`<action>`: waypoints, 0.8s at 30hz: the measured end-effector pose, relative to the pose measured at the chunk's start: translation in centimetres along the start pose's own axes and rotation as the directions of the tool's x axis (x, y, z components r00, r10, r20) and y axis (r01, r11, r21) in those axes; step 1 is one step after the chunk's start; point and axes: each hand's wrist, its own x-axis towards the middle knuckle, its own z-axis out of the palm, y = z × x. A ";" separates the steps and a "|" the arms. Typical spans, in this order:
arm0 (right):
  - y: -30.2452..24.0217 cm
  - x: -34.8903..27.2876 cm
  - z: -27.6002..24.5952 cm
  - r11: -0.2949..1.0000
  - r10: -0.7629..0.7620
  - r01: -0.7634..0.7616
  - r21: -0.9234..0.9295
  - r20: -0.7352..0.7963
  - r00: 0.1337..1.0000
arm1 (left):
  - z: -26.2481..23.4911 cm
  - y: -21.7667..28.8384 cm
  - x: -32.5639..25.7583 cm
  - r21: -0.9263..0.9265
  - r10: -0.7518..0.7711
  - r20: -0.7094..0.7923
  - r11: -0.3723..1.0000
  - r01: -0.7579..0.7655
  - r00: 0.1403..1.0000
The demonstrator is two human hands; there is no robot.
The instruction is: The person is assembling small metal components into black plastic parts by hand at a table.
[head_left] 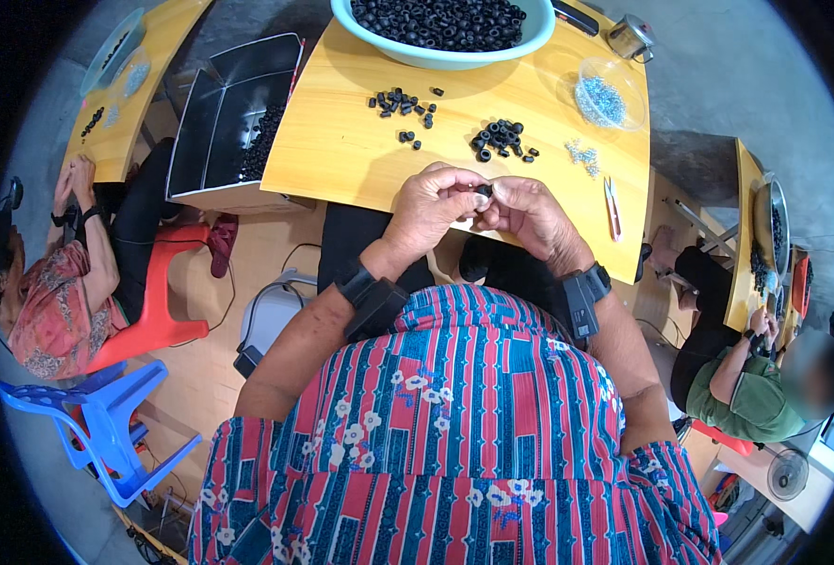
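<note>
Together, the left hand (428,209) and right hand (528,213) meet at the near edge of the wooden surface (341,151), each grip pinching the same small black ring (484,191) between fingertips. Doing this well likely means keeping the ring steady and close over the surface, so a slip drops it there. Far off, a pale green basin (530,40) holds a heap of black rings; to the right a clear bowl (635,92) holds small silvery pieces. Loose rings (500,139) lie between.
</note>
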 end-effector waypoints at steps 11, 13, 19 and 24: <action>0.1 -0.3 0.7 0.988 -0.012 0.002 -0.156 -0.061 0.998 | -0.3 0.2 -0.1 -0.041 -0.039 0.097 0.998 0.043 0.995; 0.1 -0.5 1.2 0.983 -0.030 0.016 -0.184 -0.076 0.997 | -0.5 0.2 -0.1 -0.020 -0.058 0.128 0.998 0.061 0.990; 1.4 -0.8 1.8 0.838 -0.264 0.168 -0.520 -0.115 0.958 | -0.5 0.0 0.0 0.147 -0.036 0.168 0.989 0.011 0.985; 2.0 -0.9 1.8 0.660 -0.419 0.239 -0.712 -0.085 0.904 | -0.5 0.9 -0.2 0.286 -0.037 0.227 0.958 -0.030 0.973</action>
